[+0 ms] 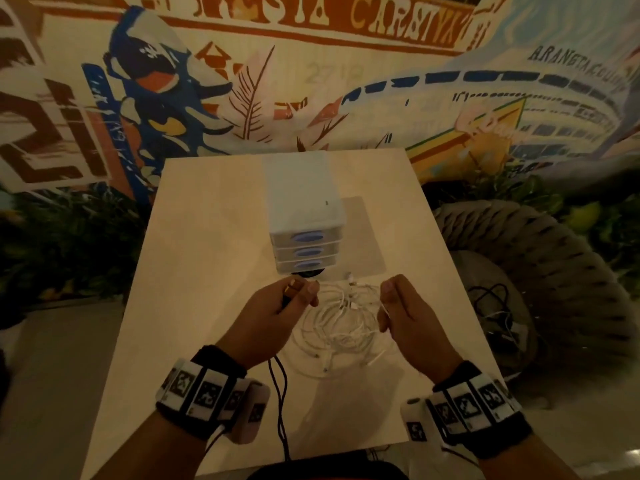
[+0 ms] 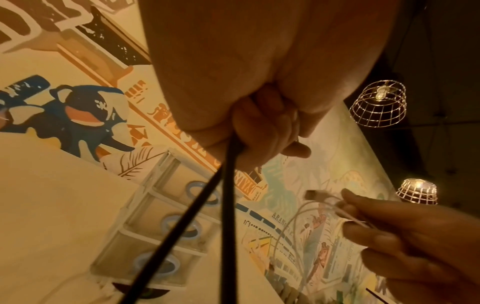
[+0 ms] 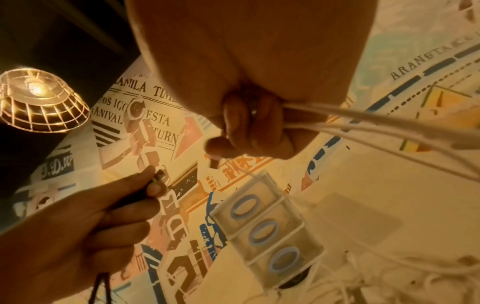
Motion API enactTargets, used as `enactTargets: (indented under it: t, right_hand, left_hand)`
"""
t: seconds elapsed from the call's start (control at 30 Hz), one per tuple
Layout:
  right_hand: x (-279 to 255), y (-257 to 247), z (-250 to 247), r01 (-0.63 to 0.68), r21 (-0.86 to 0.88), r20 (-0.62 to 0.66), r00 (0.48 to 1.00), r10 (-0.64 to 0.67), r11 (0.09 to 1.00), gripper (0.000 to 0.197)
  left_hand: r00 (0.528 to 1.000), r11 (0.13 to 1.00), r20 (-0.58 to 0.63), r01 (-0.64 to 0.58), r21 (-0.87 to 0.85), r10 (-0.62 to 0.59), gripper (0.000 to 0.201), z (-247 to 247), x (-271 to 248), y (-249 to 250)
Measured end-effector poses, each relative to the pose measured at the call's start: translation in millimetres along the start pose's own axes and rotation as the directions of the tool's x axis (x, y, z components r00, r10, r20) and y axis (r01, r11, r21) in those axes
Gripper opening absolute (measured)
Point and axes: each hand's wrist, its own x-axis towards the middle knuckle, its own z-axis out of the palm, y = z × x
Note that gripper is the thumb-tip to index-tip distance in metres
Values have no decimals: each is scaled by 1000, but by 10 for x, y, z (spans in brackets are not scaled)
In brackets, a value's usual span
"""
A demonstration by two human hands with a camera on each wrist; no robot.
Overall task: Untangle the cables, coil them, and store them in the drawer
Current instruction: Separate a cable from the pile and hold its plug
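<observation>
My left hand (image 1: 294, 299) is curled round a black cable (image 1: 280, 386) near its plug; two black strands (image 2: 226, 205) hang from the fist toward the table's near edge. To its right, my right hand (image 1: 391, 303) grips a bundle of white cables (image 3: 363, 123), whose plug (image 2: 310, 194) sticks out past the fingers. Between and below both hands a tangle of white cables (image 1: 343, 323) lies on the table. Behind them stands a white unit of three drawers (image 1: 304, 251) with blue oval handles, all pushed in.
The pale wooden table (image 1: 207, 271) has bare surface to the left and near me. A woven chair (image 1: 540, 271) with more cables (image 1: 495, 306) on its seat stands at the right. A painted wall rises behind; wire lamps (image 2: 376, 102) hang above.
</observation>
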Motion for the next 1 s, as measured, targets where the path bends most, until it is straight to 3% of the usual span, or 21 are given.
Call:
enactTargets:
  t: [0.13, 0.33, 0.43, 0.53, 0.7, 0.87, 0.9, 1.0]
  right_hand:
    - [16, -65, 152, -29, 135, 72, 997, 19, 990, 22]
    - [-77, -181, 356, -62, 154, 202, 979, 30, 986, 19]
    - [-86, -219, 377, -33, 62, 231, 973, 18, 998, 20]
    - [-63, -180, 316, -12, -4, 265, 964, 13, 1000, 29]
    - [-123, 161, -74, -78, -167, 161, 981, 106, 983, 37]
    - [-520, 611, -797, -239, -283, 179, 939, 295, 929, 19]
    - [-637, 652, -914, -278, -287, 199, 919, 341, 917, 21]
    - [-952, 853, -1118, -408, -298, 181, 863, 471, 863, 78]
  left_hand:
    - [1000, 999, -9, 29, -19, -29, 39, 200, 32, 120]
    - [999, 987, -38, 15, -162, -22, 35, 341, 57, 215]
    - [999, 987, -31, 39, -153, -44, 27, 352, 70, 212]
    - [996, 983, -73, 47, -175, -61, 42, 323, 70, 207]
    - [979, 966, -180, 45, -256, -93, 60, 131, 33, 221]
    - [968, 904, -232, -16, -427, -93, 52, -130, 23, 137]
    - [964, 912, -252, -25, -410, -87, 50, -181, 25, 126]
    - [962, 908, -263, -44, -416, -74, 55, -248, 14, 91]
